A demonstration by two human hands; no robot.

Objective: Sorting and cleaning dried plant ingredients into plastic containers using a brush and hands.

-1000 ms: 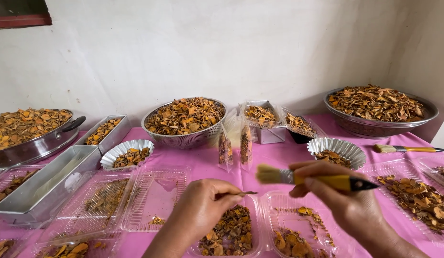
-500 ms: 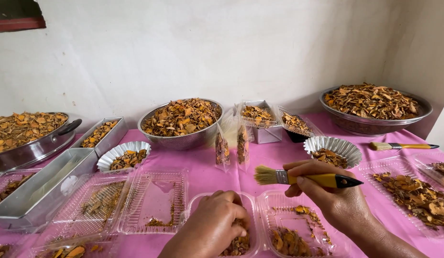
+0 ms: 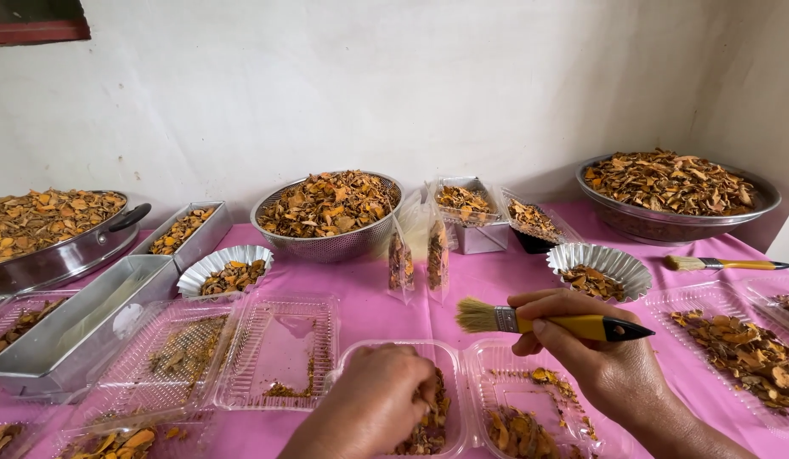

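two brushes [image 3: 556,323] [image 3: 721,264], two fluted foil cups [image 3: 224,270] [image 3: 600,269], two upright pouches [image 3: 400,268] [image 3: 437,259]

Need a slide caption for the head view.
Right hand holds a yellow-handled bristle brush while left hand reaches into a clear plastic clamshell tray of dried orange chips.

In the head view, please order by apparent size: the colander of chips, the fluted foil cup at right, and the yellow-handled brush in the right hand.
1. Colander
2. Brush and foil cup: alike, unsure; the brush is nearer.
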